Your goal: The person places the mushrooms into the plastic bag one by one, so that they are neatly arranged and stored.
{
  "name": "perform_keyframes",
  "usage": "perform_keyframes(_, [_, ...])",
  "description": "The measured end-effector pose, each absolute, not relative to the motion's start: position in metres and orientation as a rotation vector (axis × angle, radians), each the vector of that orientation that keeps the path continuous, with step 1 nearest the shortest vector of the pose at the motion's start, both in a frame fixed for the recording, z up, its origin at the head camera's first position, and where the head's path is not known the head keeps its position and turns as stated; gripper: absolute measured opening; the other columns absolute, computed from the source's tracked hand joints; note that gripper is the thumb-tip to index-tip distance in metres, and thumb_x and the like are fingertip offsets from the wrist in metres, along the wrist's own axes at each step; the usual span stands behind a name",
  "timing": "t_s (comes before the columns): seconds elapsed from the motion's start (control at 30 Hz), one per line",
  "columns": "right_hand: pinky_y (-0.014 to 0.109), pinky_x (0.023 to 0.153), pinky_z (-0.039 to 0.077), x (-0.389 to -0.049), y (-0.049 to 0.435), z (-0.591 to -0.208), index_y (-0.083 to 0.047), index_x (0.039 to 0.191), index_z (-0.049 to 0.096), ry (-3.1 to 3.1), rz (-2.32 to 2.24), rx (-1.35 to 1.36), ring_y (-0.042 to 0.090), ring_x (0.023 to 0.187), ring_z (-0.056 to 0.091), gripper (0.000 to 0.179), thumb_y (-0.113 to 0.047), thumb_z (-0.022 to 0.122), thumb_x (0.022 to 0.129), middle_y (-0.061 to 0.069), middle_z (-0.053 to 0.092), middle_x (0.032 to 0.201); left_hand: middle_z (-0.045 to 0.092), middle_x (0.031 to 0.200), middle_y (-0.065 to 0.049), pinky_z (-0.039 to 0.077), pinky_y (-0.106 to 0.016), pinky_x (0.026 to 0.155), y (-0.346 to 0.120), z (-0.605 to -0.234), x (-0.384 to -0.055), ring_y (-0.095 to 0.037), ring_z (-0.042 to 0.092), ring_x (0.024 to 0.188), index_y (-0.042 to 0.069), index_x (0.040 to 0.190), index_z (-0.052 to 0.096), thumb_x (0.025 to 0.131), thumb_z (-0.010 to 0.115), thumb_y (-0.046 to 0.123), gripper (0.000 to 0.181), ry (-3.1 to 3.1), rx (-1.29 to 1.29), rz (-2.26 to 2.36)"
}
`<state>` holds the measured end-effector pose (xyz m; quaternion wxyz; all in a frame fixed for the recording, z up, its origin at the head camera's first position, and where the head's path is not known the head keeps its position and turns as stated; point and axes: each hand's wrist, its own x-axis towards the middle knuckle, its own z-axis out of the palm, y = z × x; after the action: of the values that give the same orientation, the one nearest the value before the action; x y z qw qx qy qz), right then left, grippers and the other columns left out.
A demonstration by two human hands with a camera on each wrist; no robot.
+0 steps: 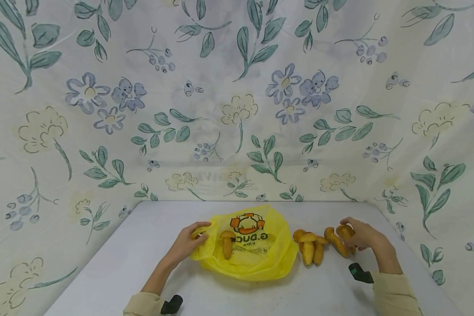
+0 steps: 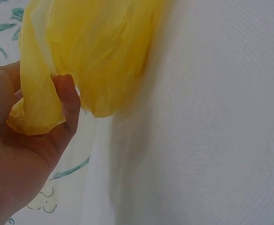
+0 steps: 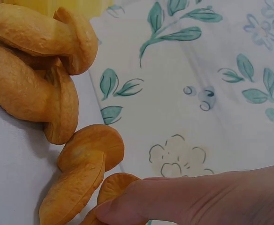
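Observation:
A thin yellow plastic bag with a duck print lies in the middle of the table. My left hand holds the bag's left edge, and in the left wrist view a gathered fold of bag hangs between thumb and fingers. One orange-brown mushroom shows at the bag's left part, cap toward the back. At the far right, my right hand grips another mushroom; its lower part is mostly behind the fingers. Close beside that one lies a further mushroom.
A cluster of several mushrooms sits against the bag's right side. White cloth covers the table. Behind and at both sides hangs a flower-printed curtain. Dark wrist devices show near both sleeves.

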<state>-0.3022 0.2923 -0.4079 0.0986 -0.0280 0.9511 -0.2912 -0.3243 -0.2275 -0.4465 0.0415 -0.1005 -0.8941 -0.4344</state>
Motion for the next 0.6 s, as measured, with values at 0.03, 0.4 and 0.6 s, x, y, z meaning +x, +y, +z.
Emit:
perform_keyframes(0.03, [0.037,0.071,0.056,-0.302,0.292,-0.407,0.001,0.137,0.043,2.815,-0.864,-0.083,0.026,0.090,0.059,0.061,-0.005,0.071,0.083,0.027,0.058,0.117,0.056,0.139,-0.014,0.050,-0.032,0.088,-0.227,-0.447,-0.324,-0.020,0.056,0.100,0.014,0.131,0.061,0.094,0.063,0.011,0.037,-2.736,-0.307,-1.329])
perform_keyframes(0.4, [0.038,0.071,0.056,-0.300,0.292,-0.398,0.003,0.137,0.041,2.832,-0.893,-0.121,0.024,0.086,0.059,0.061,-0.003,0.068,0.083,0.027,0.058,0.117,0.057,0.140,-0.013,0.050,-0.033,0.090,-0.227,-0.446,-0.325,-0.021,0.057,0.104,0.014,0.130,0.061,0.094,0.063,0.010,0.037,-2.721,-0.332,-1.345])
perform_keyframes(0.6, [0.038,0.070,0.055,-0.298,0.291,-0.394,0.002,0.137,0.042,2.859,-0.870,-0.136,0.024,0.082,0.059,0.061,-0.004,0.067,0.083,0.026,0.059,0.116,0.056,0.141,-0.014,0.050,-0.035,0.093,-0.227,-0.446,-0.324,-0.022,0.058,0.107,0.014,0.130,0.061,0.094,0.063,0.010,0.037,-2.716,-0.342,-1.359])
